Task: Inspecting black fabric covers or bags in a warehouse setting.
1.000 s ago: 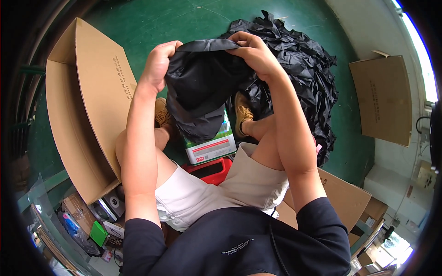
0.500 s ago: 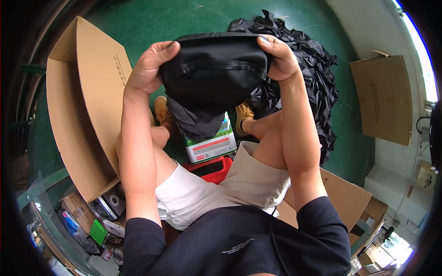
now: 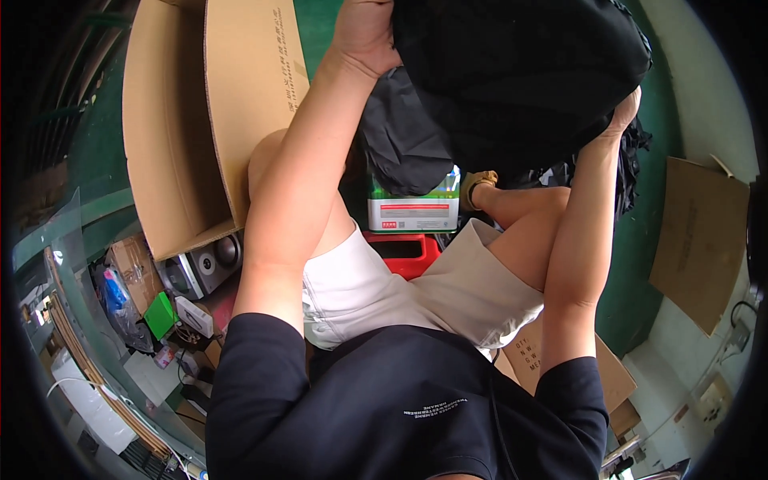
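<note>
A large piece of black sewn fabric, shaped like a bag, is held up in front of me at the top of the view. Its left edge is gripped by my left hand, whose fingertips are partly hidden behind the cloth. My right hand is closed on the lower right side, its fingers mostly covered by the fabric. Below and to the left, another black cloth drapes over a white and green box-shaped can between my legs.
To the left stands a tall open cardboard box. A red plastic object lies in front of the can. Behind my right arm shows a heap of black fabric. A cardboard sheet leans on the right wall; a speaker sits at left.
The held black fabric has risen, shifted right and come closer, with my right hand now lower on its side. My view has turned, so the surroundings sit differently.
</note>
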